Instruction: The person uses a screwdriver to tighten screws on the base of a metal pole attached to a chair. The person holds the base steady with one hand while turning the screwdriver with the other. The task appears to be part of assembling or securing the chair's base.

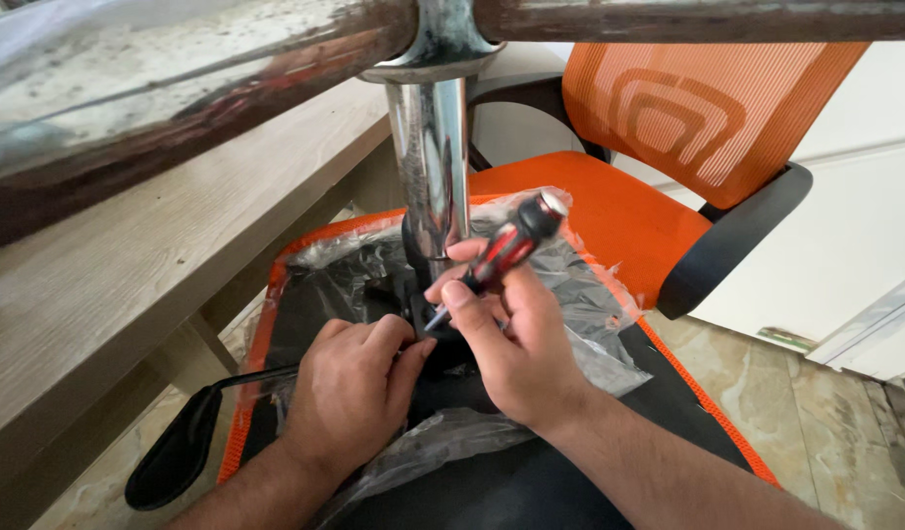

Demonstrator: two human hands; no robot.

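An upturned office chair seat, black underneath with an orange edge, lies under me, partly wrapped in clear plastic. A chrome gas-lift column rises from the black mechanism at its middle up to the chrome base legs. My right hand grips a red-and-black screwdriver, its tip pointing down-left at the mechanism. My left hand rests on the mechanism, fingers pressed against it beside the tip. What the tip touches is hidden.
A wooden desk runs along the left. An assembled orange mesh chair with black armrests stands behind. A black lever paddle sticks out at lower left. Tiled floor lies at right, white cabinet beyond.
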